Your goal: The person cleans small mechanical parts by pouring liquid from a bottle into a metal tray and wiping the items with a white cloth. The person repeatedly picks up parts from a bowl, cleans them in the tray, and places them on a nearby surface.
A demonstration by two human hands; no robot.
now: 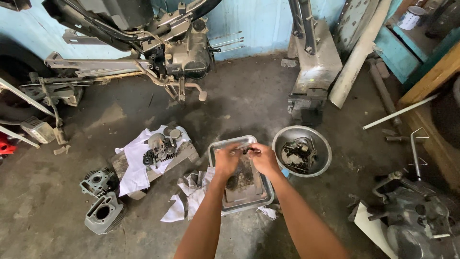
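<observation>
My left hand (pixel 226 160) and my right hand (pixel 263 158) meet above a rectangular metal tray (pixel 216 149) on the floor. Together they pinch a small dark metal part (pixel 245 151) between their fingertips. The part is too small to make out in detail. The tray holds dirty liquid and grime under my hands. A round steel bowl (pixel 322 144) with greasy engine parts stands just right of my right hand.
A stripped motorcycle frame with its engine (pixel 189 50) stands at the back. On the left lie a white cloth (pixel 135 158) with engine parts on a block and two cylinder parts (pixel 101 213). An engine casing (pixel 417 216) sits at the right. Pipes and a metal stand (pixel 314 72) lean behind.
</observation>
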